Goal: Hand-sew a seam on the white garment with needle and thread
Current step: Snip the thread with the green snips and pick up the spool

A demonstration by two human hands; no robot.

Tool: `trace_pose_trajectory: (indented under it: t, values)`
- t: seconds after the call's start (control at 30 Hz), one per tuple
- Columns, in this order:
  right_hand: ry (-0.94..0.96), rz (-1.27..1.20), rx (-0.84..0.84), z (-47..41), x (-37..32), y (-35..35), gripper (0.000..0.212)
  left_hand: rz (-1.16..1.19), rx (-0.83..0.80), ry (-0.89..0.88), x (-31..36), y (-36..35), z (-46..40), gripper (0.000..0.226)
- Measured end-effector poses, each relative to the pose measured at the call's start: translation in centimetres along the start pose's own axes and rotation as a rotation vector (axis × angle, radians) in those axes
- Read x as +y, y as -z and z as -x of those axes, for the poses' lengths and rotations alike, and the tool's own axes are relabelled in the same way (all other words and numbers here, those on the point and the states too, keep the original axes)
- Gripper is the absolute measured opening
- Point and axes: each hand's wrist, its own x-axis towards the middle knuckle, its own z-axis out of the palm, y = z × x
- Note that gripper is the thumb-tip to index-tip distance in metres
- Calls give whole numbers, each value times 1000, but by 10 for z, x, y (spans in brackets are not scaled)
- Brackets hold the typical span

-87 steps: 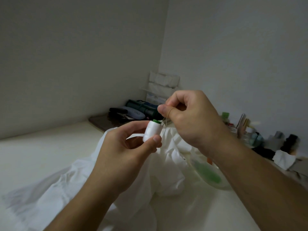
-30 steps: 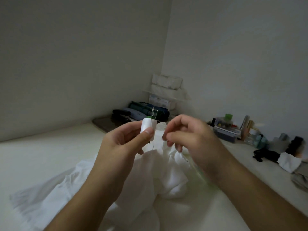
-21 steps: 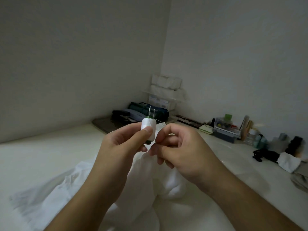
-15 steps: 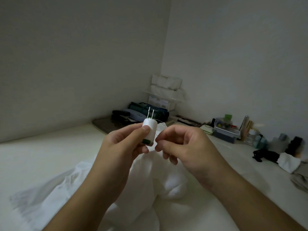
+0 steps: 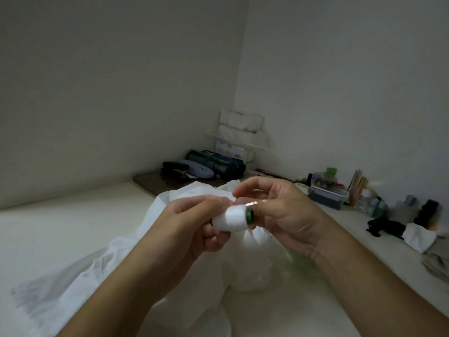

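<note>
Head view: left hand [image 5: 184, 224] fingers grip thread spool [image 5: 232, 218]; right hand [image 5: 281, 215] fingers pinch its end.

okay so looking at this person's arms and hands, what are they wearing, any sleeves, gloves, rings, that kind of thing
Both forearms are bare as far as the frame shows: no sleeves, gloves, watch or bracelets in view. The left hand shows no jewellery. The right hand has one thin, shiny copper-toned band across a finger; it looks like a ring, though the frame is too dim to be sure.
</note>
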Motion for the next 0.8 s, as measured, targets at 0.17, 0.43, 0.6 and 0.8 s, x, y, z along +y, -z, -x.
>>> trace_pose_trajectory:
  t: [0.17, 0.43, 0.6, 0.8]
  values:
    - [-75, 62, -110, -4, -16, 14, 13, -129, -69, 60, 3, -8, 6, 31]
    - [138, 186, -62, 2, -41, 26, 11, -351, 106, -38, -4, -3, 1, 19]
    - [123, 19, 70, 14, -15, 21, 37, -62, 231, -117, -2, -4, 0, 19]
    - [205, 142, 23, 22, 18, -2, 35, 102, 173, -66, -1, -12, 2, 29]
